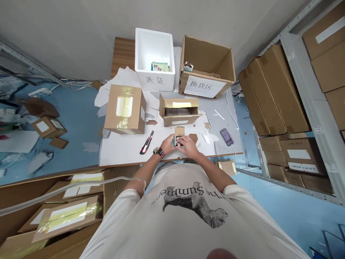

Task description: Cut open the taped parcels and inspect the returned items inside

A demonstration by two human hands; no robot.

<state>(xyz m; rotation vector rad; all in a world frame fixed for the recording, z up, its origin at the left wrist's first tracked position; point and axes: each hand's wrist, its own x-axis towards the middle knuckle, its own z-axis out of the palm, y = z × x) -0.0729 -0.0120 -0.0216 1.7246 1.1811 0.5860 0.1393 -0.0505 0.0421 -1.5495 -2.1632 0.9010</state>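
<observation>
White-covered table point(121, 154); box cutter point(147, 142); cardboard carton point(125, 109)

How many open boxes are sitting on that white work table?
3: a white foam box and a large brown cardboard carton stand at the back, and a small brown cardboard carton sits in front of them. Others may be hidden.

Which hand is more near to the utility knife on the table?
Left. The left hand is close to the utility knife, on its right side, not touching it. The right hand is farther away, beyond the left hand.
</observation>
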